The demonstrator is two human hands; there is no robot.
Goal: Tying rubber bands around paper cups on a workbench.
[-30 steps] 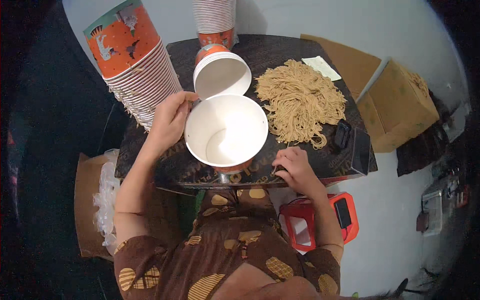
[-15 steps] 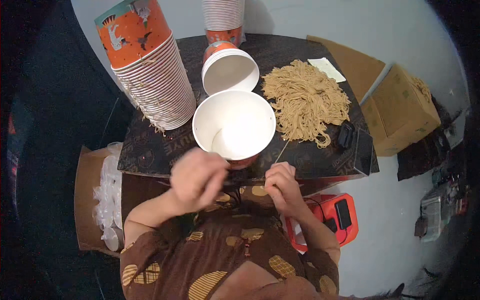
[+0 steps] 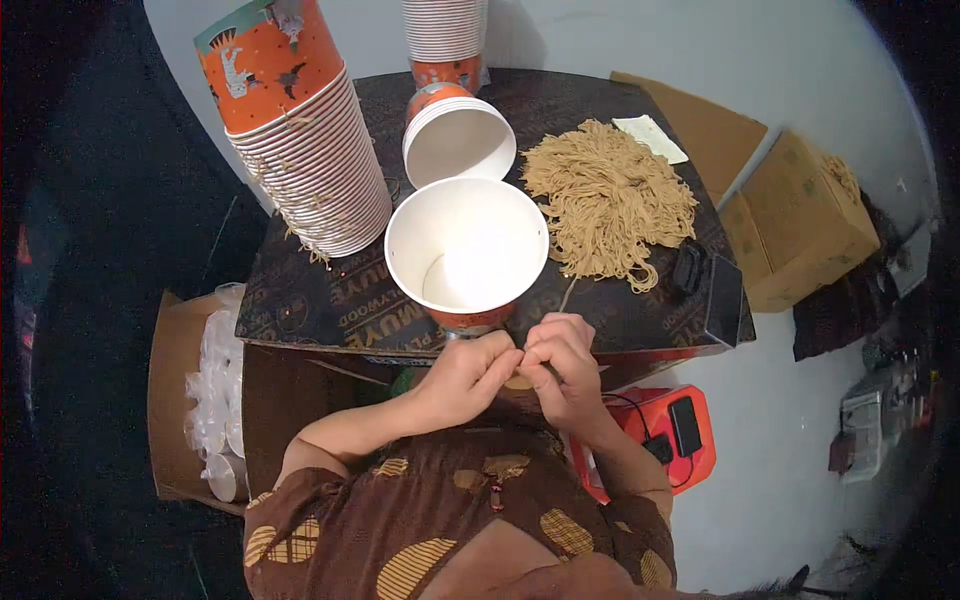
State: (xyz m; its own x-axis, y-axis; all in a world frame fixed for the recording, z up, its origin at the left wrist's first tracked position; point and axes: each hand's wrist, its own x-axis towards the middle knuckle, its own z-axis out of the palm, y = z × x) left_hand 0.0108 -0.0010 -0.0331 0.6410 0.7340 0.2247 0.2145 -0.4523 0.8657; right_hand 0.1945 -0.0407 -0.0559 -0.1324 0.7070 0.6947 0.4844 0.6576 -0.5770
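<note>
My left hand (image 3: 468,378) and my right hand (image 3: 562,368) meet at the table's front edge, fingertips pinched together. From the right hand's closed fingers a thin tan cord (image 3: 568,294) sticks up. Whatever the left fingertips pinch is hidden. Just beyond the hands stands a paper bucket (image 3: 425,222), white inside and orange outside, its mouth tipped toward me, with a small hole in its side near the rim. Neither hand visibly grips it. To its right lies a loose pile of tan cords (image 3: 610,200).
A tall leaning stack of buckets (image 3: 320,170) with cord bits rises at left. Behind are a tipped bucket (image 3: 460,148) and another stack (image 3: 445,30). A black stand-like object (image 3: 724,300) sits at the right edge. Cardboard boxes (image 3: 810,220) and a red stool (image 3: 700,465) are on the floor.
My left hand has moved right and slightly down from in front of the bucket to meet the right hand. Its fingers have closed into a pinch. The right hand has barely moved.
</note>
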